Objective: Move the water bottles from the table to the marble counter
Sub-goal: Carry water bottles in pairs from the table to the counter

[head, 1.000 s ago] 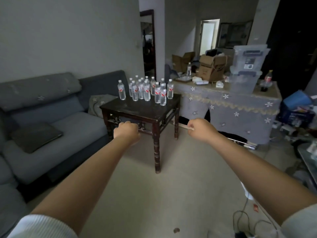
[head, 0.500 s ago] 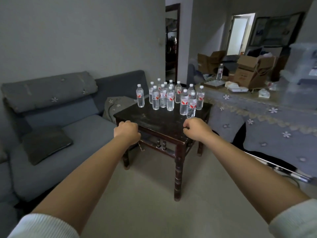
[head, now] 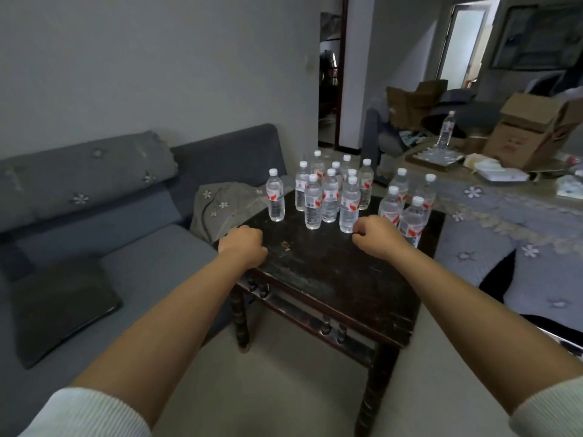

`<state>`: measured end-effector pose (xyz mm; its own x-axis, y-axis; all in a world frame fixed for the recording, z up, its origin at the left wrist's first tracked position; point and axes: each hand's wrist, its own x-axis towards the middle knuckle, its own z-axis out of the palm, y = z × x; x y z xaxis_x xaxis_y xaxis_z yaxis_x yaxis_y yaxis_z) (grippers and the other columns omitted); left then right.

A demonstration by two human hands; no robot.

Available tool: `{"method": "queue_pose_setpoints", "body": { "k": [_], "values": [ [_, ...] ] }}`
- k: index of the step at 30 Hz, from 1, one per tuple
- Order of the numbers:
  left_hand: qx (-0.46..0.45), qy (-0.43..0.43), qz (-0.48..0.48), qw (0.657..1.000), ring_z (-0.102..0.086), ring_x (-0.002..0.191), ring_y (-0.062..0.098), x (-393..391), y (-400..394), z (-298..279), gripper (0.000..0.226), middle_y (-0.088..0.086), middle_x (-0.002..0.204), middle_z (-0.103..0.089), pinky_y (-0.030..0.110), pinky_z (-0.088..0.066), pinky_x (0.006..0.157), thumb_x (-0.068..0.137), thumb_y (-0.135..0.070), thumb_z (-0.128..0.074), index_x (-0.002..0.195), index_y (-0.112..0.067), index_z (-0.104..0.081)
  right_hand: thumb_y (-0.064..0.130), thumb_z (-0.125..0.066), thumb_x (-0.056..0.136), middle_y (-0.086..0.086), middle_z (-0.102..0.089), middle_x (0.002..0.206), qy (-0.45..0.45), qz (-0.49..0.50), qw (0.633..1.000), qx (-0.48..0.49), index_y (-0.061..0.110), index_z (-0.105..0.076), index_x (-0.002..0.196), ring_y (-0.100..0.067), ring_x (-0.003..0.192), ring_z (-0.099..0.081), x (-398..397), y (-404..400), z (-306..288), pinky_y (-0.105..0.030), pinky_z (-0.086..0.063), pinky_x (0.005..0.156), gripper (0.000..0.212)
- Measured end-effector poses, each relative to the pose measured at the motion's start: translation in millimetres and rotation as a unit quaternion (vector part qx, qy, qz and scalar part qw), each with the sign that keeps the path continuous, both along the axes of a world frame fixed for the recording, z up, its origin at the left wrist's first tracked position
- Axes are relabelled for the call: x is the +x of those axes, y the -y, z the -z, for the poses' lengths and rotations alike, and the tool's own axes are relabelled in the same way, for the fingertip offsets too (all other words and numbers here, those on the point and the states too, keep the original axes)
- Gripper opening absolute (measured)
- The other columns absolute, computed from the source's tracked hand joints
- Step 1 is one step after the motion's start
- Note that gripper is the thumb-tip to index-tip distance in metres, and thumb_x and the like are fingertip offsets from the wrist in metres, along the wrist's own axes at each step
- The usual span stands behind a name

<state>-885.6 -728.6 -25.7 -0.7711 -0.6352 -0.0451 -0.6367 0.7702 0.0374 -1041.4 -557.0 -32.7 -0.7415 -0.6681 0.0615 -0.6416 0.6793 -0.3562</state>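
Several clear water bottles with white caps and red-white labels stand upright on the far half of a dark wooden table (head: 331,269). One bottle (head: 275,200) stands alone at the left, a tight cluster (head: 329,200) fills the middle, and a smaller group (head: 410,220) stands at the right. My left hand (head: 244,247) hovers over the table's left corner, fingers curled into a fist that holds nothing. My right hand (head: 377,236) is curled too and holds nothing, just in front of the nearest bottles. No marble counter is in view.
A grey sofa (head: 142,247) with a dark cushion (head: 60,304) stands left of the table. On the right a cloth-covered table (head: 504,216) carries cardboard boxes (head: 530,134), trays and one more bottle (head: 446,129). A doorway (head: 329,74) opens behind.
The view has closed in on the table. Both fists, earlier short of its front edge, now reach over the tabletop near the bottles.
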Motion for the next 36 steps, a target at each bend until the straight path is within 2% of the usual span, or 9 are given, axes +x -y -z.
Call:
{"method": "queue_pose_setpoints", "body": {
  "k": [5,10,14,19,22,26,29,32,36],
  "values": [
    [-0.001,0.000,-0.002,1.000,-0.053,0.118,0.032,-80.0,70.8,2.3,0.035,0.016,0.127,-0.057,0.037,-0.047,0.094,0.091,-0.026,-0.047,0.119,-0.009,-0.058,0.013,-0.050,0.090,-0.020,-0.064,0.112,0.015,0.011,1.000,-0.022,0.000,-0.063,0.106,-0.033,0.104,-0.059,-79.7,60.4,-1.8,-0.040,-0.048,0.087,0.025],
    [0.018,-0.018,-0.011,1.000,-0.055,0.116,0.032,-174.7,134.3,-2.4,0.033,0.016,0.124,-0.059,0.038,-0.047,0.093,0.090,-0.023,-0.047,0.117,-0.009,-0.061,0.012,-0.050,0.091,-0.019,-0.065,0.113,0.044,0.000,0.999,-0.027,0.000,-0.064,0.106,-0.027,0.098,-0.060,-173.7,126.6,-6.3,-0.031,-0.043,0.075,0.024],
    [0.040,-0.021,-0.008,0.999,-0.055,0.117,0.032,-227.8,173.4,5.3,0.032,0.017,0.126,-0.058,0.037,-0.046,0.093,0.091,-0.019,-0.046,0.119,-0.008,-0.059,0.011,-0.051,0.090,-0.019,-0.064,0.116,0.048,-0.010,0.999,-0.023,0.000,-0.063,0.110,-0.030,0.107,-0.060,-221.6,183.1,-6.8,-0.038,-0.047,0.090,0.025],
    [0.066,-0.043,0.011,0.997,-0.054,0.119,0.031,-279.3,238.5,21.6,0.037,0.014,0.129,-0.057,0.036,-0.046,0.093,0.093,-0.025,-0.048,0.128,-0.013,-0.051,0.012,-0.054,0.088,-0.017,-0.062,0.119,0.048,-0.011,0.999,0.001,0.005,-0.058,0.118,-0.029,0.106,-0.060,-270.6,250.6,10.4,-0.040,-0.051,0.091,0.031],
    [0.073,-0.060,0.041,0.995,-0.054,0.120,0.031,-308.3,280.3,28.4,0.047,0.014,0.132,-0.055,0.035,-0.046,0.091,0.092,-0.024,-0.052,0.137,-0.018,-0.040,0.015,-0.059,0.085,-0.016,-0.057,0.125,0.051,-0.002,0.998,0.038,0.008,-0.053,0.126,-0.029,0.110,-0.058,-291.1,283.4,21.3,-0.037,-0.049,0.089,0.042],
    [0.093,-0.040,0.100,0.990,-0.050,0.123,0.034,-353.6,338.0,37.9,0.053,0.017,0.135,-0.051,0.039,-0.043,0.096,0.090,-0.023,-0.056,0.138,-0.014,-0.036,0.020,-0.061,0.085,-0.015,-0.046,0.139,0.079,0.025,0.989,0.120,0.015,-0.042,0.138,-0.030,0.124,-0.050,-313.4,326.8,40.2,-0.036,-0.046,0.098,0.056],
    [0.104,0.002,0.167,0.980,-0.046,0.127,0.033,-380.2,368.7,46.7,0.060,0.017,0.140,-0.045,0.041,-0.041,0.100,0.088,-0.025,-0.059,0.141,-0.015,-0.033,0.010,-0.059,0.087,-0.008,-0.050,0.139,0.107,0.052,0.978,0.173,0.017,-0.052,0.132,-0.024,0.126,-0.048,-322.7,349.0,46.0,-0.033,-0.041,0.103,0.046],
    [0.130,0.050,0.237,0.961,-0.044,0.129,0.031,-400.6,395.0,56.5,0.063,0.016,0.143,-0.041,0.039,-0.039,0.103,0.089,-0.025,-0.058,0.144,-0.016,-0.030,0.000,-0.053,0.087,-0.008,-0.057,0.133,0.119,0.093,0.973,0.172,0.015,-0.060,0.122,-0.023,0.121,-0.053,-330.5,363.6,50.8,-0.032,-0.043,0.102,0.040],
    [0.153,0.080,0.313,0.934,-0.047,0.125,0.030,-414.8,414.1,65.0,0.061,0.015,0.139,-0.043,0.037,-0.040,0.101,0.089,-0.025,-0.058,0.143,-0.016,-0.032,0.002,-0.058,0.086,-0.008,-0.058,0.131,0.125,0.117,0.966,0.191,0.014,-0.060,0.123,-0.023,0.118,-0.054,-328.4,370.6,47.9,-0.027,-0.042,0.097,0.039]
  ]
}}
